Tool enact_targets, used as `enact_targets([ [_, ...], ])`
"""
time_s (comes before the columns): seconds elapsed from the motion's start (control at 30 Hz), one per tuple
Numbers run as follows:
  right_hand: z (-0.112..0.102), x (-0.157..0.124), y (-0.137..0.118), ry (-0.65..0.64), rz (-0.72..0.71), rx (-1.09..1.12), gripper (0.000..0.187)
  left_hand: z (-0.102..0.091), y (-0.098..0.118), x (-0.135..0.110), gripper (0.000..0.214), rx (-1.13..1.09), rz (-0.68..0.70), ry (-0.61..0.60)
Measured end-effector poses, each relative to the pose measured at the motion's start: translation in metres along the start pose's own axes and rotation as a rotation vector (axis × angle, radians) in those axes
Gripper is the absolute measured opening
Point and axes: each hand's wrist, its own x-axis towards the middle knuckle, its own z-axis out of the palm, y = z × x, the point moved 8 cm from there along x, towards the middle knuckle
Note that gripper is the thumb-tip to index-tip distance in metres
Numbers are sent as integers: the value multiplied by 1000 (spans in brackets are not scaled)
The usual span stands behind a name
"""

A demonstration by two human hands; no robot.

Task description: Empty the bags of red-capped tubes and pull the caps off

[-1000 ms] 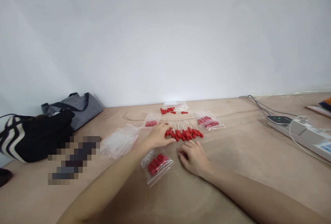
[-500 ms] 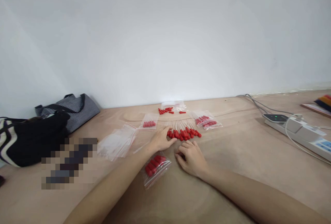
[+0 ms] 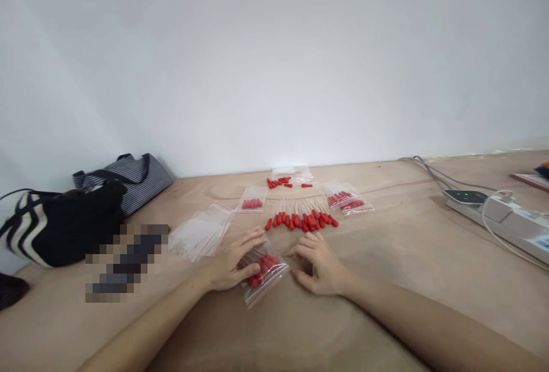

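My left hand (image 3: 234, 260) lies on a small clear zip bag of red-capped pieces (image 3: 266, 273) near me on the wooden table, thumb and fingers pinching its left edge. My right hand (image 3: 319, 260) rests just to the right of that bag, fingers curled loosely on the wood with nothing visible in them. Just beyond both hands lies a row of thin clear droppers with red bulbs (image 3: 302, 218).
A pile of empty clear zip bags (image 3: 199, 232) lies to the left. Filled bags (image 3: 252, 200) (image 3: 349, 200) and loose red caps (image 3: 283, 182) lie farther back. Striped and black bags (image 3: 81, 206) sit at the left. A power strip with cables (image 3: 497, 214) is on the right.
My left hand drew back from the row of droppers and came down onto the filled bag close to me. My right hand stayed almost where it was.
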Motion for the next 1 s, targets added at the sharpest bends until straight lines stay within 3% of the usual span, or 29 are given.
enact_targets([
  [0.17, 2, -3, -9, -17, -126, -18, 32, 20, 6, -24, 51, 8, -119, -80],
  [0.3, -1, -5, -11, 32, -187, -69, 20, 28, 21, -28, 53, 49, -314, -32],
  [0.4, -6, -5, -6, 76, -204, -94, 17, 24, 36, -26, 51, 108, -328, 38],
  [0.63, -21, -11, 3, 171, -204, -191, 11, 4, 74, 5, 49, 52, 114, 174],
  [0.8, -24, -22, -12, 177, -383, -244, 22, 14, 85, 24, 16, 181, 358, 119],
  [0.9, -25, -24, -13, 196, -397, -239, 23, 18, 85, 31, 26, 310, 455, 101],
  [1.0, -23, -23, -13, 197, -403, -234, 22, 18, 84, 38, 21, 380, 485, 92],
])
